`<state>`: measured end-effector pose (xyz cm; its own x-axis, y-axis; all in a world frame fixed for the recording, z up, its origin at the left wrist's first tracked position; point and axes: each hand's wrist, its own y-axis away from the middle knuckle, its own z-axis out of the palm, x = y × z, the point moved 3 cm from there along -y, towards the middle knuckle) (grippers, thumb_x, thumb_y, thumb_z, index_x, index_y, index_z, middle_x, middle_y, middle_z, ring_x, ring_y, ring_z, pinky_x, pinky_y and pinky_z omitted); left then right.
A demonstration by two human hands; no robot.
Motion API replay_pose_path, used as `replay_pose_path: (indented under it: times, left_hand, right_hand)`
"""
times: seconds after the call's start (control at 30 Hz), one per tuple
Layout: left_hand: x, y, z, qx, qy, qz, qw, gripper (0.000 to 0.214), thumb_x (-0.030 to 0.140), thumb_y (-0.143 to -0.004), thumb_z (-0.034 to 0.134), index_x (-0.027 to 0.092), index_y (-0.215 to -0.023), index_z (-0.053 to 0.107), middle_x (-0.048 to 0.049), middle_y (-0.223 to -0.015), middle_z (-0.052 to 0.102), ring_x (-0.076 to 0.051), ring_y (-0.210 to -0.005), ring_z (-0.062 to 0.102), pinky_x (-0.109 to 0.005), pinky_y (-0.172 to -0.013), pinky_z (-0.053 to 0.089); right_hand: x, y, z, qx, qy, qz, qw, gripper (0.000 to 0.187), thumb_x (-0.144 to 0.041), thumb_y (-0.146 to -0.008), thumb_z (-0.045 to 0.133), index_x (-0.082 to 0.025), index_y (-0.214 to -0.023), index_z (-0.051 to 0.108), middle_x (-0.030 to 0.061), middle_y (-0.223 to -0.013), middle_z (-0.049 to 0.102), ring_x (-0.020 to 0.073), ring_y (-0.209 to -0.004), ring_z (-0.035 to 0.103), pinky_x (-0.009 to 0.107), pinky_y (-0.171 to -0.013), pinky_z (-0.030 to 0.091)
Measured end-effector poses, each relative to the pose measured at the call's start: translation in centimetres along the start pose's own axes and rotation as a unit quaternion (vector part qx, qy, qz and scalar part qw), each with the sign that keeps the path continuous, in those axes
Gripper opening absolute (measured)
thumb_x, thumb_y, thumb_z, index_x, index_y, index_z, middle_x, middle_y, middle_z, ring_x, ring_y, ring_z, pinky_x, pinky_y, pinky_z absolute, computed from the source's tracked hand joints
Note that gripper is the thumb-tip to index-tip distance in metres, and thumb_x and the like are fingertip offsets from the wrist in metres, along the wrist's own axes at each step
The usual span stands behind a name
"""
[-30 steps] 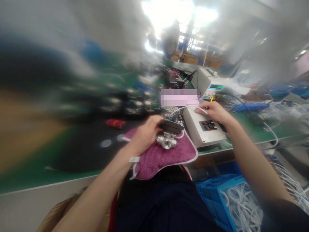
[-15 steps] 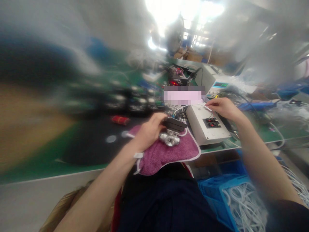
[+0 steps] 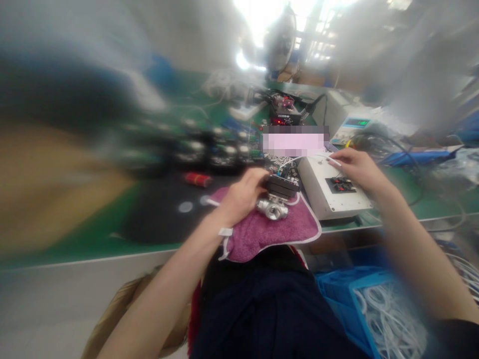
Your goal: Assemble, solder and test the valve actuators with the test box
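Note:
My left hand [image 3: 247, 195] is closed on the side of a motorized ball valve, its black actuator housing [image 3: 281, 186] sitting above a silver valve body [image 3: 273, 210]. The valve rests on a purple cloth [image 3: 277, 233] with a white border. Wires and small parts show at the top of the housing. A white cable [image 3: 299, 158] arches from there to my right hand [image 3: 355, 167], whose thumb and fingers pinch its end. Beneath that hand lies a white box [image 3: 327, 187] with black and red terminals [image 3: 341, 185] on its top.
A red cylindrical roll [image 3: 198, 179] lies on the black mat [image 3: 160, 214]. Several blurred dark assemblies stand behind it. A power supply [image 3: 352, 122] with a green display is at the back right. Below the table edge, a blue bin [image 3: 337, 294] holds coiled white cables [image 3: 392, 314].
The whole view has shifted, so the bench appears farther right and slightly higher. Both hands keep their holds on the valve and the white cable.

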<state>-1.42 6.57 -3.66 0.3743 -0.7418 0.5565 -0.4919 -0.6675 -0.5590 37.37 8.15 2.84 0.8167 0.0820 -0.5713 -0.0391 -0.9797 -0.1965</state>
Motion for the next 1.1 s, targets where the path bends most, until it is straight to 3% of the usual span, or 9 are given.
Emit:
replay_pose_path:
  times: [0.57,1.1]
  left_hand:
    - [0.1,0.0,0.0,0.004,0.003,0.014,1.000,0.044,0.014,-0.104,0.050,0.024,-0.147,0.048,-0.0103,-0.145,0.060,-0.022,-0.138,0.062,-0.044,-0.117,0.057]
    - [0.7,0.2,-0.4,-0.001,-0.019,0.051,0.999,0.046,0.012,-0.106,0.047,0.026,-0.150,0.047,-0.0115,-0.150,0.059,-0.023,-0.143,0.060,-0.046,-0.121,0.056]
  right_hand:
    - [0.7,0.5,0.8,0.062,0.000,-0.065,0.996,0.029,-0.053,-0.093,0.075,-0.027,-0.106,0.082,0.0066,-0.107,0.078,0.0303,-0.103,0.072,0.049,-0.100,0.055]
    - [-0.4,0.8,0.8,0.059,0.006,-0.052,0.997,0.034,-0.055,-0.094,0.071,-0.025,-0.106,0.082,0.0086,-0.107,0.077,0.0301,-0.101,0.071,0.047,-0.094,0.055]
